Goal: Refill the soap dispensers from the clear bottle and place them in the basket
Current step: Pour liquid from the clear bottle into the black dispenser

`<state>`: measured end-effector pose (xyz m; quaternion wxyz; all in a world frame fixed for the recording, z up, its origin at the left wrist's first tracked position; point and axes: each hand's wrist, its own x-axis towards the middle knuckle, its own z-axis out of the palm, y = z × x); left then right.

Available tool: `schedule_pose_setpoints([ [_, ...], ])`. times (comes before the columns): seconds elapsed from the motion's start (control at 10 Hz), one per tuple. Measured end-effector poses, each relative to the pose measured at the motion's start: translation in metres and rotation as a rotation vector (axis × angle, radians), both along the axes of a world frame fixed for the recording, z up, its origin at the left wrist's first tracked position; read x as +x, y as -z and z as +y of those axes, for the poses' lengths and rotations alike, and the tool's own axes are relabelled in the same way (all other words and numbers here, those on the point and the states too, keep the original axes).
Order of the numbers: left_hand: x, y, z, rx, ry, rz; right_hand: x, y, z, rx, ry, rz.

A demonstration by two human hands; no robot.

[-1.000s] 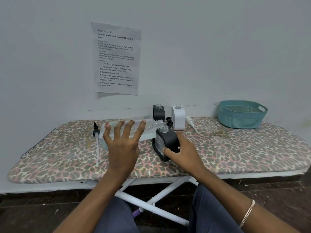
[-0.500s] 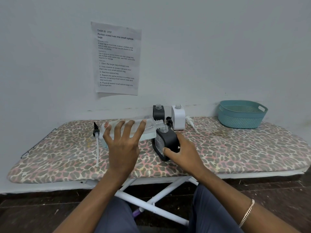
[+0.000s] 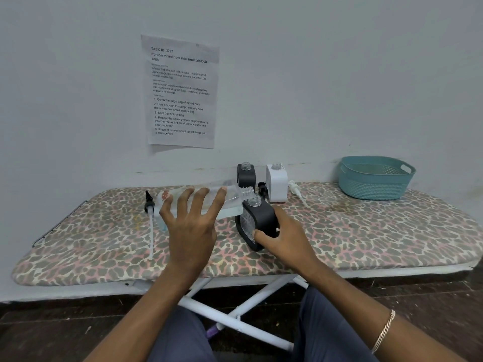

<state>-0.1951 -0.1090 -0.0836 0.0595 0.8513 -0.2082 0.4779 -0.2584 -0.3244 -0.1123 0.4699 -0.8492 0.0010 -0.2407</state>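
Note:
My left hand (image 3: 192, 226) grips the clear bottle (image 3: 230, 201), held almost level with its open threaded mouth just above the neck of a black soap dispenser (image 3: 257, 218). My right hand (image 3: 283, 237) holds that dispenser from its right side, tilted toward the bottle on the board. A second black dispenser (image 3: 246, 175) and a white dispenser (image 3: 276, 182) stand uncapped by the wall. The teal basket (image 3: 376, 178) sits at the far right with nothing visible inside.
A black pump head with a long white tube (image 3: 149, 205) lies left of the bottle. Another black pump (image 3: 262, 188) and a white pump (image 3: 294, 186) lie near the rear dispensers. The leopard-print ironing board (image 3: 366, 231) stands against a wall with a paper sheet (image 3: 181, 92).

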Motion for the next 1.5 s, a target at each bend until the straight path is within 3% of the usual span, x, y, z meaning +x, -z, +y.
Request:
schedule_pose_setpoints([
  [1.5,-0.0012,-0.0006,0.0004,0.006,-0.006,0.008,-0.0013,-0.0022,0.0009,0.000,-0.001,0.025],
])
